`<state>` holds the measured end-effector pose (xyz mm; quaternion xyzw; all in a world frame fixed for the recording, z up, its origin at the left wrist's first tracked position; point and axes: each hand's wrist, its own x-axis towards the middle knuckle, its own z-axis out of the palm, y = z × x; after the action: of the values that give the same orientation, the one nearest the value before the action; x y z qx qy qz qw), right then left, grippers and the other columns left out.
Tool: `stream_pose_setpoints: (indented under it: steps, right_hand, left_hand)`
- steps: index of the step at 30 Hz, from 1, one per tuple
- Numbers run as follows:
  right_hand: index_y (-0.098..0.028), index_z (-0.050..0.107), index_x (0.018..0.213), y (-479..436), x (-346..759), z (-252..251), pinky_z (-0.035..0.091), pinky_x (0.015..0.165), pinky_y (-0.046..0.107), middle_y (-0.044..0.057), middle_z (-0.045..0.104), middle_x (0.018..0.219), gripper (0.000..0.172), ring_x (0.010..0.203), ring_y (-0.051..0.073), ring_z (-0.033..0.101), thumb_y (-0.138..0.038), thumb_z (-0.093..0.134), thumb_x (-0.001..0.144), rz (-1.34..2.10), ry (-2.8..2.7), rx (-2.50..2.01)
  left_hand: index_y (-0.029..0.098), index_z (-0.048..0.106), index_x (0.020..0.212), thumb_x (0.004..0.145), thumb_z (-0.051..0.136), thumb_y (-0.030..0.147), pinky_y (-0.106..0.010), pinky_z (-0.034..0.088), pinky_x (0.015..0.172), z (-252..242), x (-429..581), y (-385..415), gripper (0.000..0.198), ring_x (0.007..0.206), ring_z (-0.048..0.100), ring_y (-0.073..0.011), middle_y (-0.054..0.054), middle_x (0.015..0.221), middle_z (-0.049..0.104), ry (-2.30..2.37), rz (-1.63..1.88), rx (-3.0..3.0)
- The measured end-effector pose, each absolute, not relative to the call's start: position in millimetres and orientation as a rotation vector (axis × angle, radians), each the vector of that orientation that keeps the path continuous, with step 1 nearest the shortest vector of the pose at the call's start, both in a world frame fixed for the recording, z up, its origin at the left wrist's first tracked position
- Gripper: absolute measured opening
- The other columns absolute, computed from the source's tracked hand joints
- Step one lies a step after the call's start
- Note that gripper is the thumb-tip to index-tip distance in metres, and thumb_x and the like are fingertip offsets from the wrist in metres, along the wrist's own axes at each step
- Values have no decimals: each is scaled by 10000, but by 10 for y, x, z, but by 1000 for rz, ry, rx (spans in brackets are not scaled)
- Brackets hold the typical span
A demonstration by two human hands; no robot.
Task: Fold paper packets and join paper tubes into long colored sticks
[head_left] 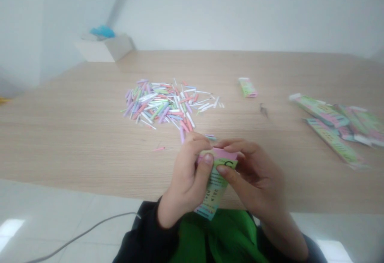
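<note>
Both hands hold a small printed packet point(215, 187), green and yellow with a pink upper edge, tilted near the table's front edge. My left hand point(192, 175) pinches its upper left side, thumb on the front face. With the thumb on the front and the fingers at the top edge, my right hand point(255, 175) grips its upper right side. Just beyond the hands lies a loose pile of slim pastel sticks point(163, 105), in white, purple, green, blue and coral, some with thin ends.
Several similar filled packets point(333, 135) in clear wrapping lie at the right. One small green and pink packet point(248, 87) rests farther back, near a small dark object point(263, 110). A white box point(105, 49) with something blue stands back left. A cable point(90, 229) runs below the table.
</note>
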<state>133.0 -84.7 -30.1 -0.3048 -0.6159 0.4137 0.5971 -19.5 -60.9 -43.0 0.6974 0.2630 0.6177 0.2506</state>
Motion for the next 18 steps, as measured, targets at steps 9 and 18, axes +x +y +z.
stream_pose_setpoints:
  steps: [9, 18]
  right_hand:
    - [-304, 726, 1078, -822, 1310, -295, 623, 923, 254, 5, 703, 1179, 277, 1122, 143, 700, -75, 702, 924, 991, -1434, -711]
    - [-374, 710, 1228, -822, 1312, -241, 628, 875, 283, 3, 707, 1175, 375, 1077, 168, 696, -113, 655, 963, 813, -1407, -834]
  left_hand:
    - [228, 578, 1047, 1024, 495, 129, -337, 488, 821, -429, -237, -607, 131, 945, 588, -176, -31, 1017, 630, 708, 1699, 1856]
    - [227, 577, 1281, 929, 643, 123, -364, 553, 862, -504, -165, -588, 374, 1063, 623, -213, -71, 1141, 643, 788, 1888, 1950]
